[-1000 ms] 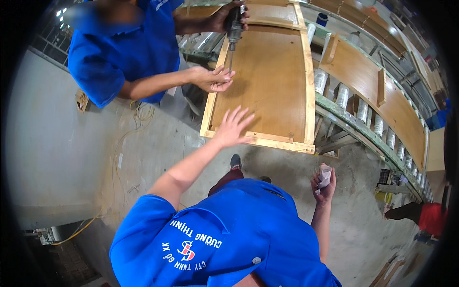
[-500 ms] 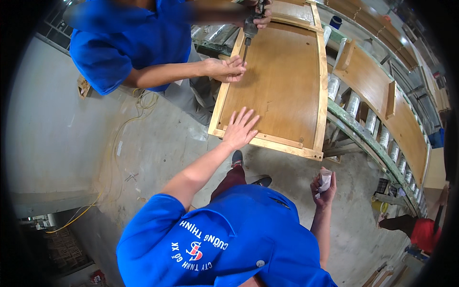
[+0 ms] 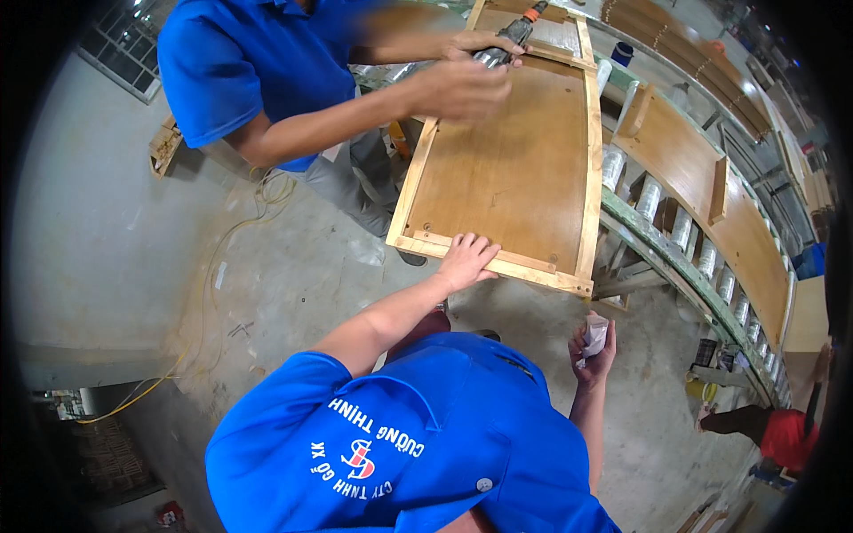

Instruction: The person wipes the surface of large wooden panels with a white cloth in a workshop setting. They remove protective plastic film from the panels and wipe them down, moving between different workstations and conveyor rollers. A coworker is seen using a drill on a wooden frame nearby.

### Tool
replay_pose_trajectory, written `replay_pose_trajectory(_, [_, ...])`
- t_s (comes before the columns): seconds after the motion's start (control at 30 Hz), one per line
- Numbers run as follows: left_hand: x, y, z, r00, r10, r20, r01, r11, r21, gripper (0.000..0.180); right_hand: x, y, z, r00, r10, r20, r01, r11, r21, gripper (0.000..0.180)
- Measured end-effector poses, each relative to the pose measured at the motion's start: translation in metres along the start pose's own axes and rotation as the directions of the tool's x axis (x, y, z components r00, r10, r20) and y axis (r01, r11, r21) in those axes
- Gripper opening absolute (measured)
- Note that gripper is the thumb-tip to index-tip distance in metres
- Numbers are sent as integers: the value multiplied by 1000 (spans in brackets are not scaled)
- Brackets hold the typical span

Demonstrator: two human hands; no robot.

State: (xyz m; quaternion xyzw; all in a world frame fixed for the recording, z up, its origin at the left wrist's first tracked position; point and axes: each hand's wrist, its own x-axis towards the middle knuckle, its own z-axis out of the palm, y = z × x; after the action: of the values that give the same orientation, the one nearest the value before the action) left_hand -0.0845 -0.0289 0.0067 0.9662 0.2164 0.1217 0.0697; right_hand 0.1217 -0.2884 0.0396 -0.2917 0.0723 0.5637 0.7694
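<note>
Even daylight; fisheye bends edges; dark rim; co-worker's hand [image 3: 458, 87] motion-blurred.

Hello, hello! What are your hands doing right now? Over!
Left hand flat on near edge of wooden panel. Right hand off the panel, holding a small white packet. Co-worker's hands with drill at far end.

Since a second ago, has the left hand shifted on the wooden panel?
Yes. The left hand has slid from the panel's brown face toward the person, and now lies flat on the pale batten at the near edge of the wooden panel.
</note>
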Motion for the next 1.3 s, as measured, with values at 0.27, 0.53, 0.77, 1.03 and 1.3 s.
replay_pose_trajectory(0.27, [-3,4,-9,997,-34,64,28,995,95,66,-5,-11,-5,985,-88,145,58,979,196,51])
replay_pose_trajectory(0.53, [-24,-33,-33,993,-34,109,22,994,111,67,44,-27,-48,966,-232,113,198,948,248,50])
replay_pose_trajectory(0.77, [-8,-19,-21,984,-51,169,34,994,101,68,124,-50,-35,914,-402,-50,396,862,316,51])
replay_pose_trajectory(1.03, [-4,-23,-7,979,-16,203,-7,993,114,66,145,-28,-38,904,-424,-60,428,886,178,51])
replay_pose_trajectory(1.3, [10,-20,-11,988,22,153,-32,997,63,71,144,-42,-46,925,-377,-58,375,873,312,52])
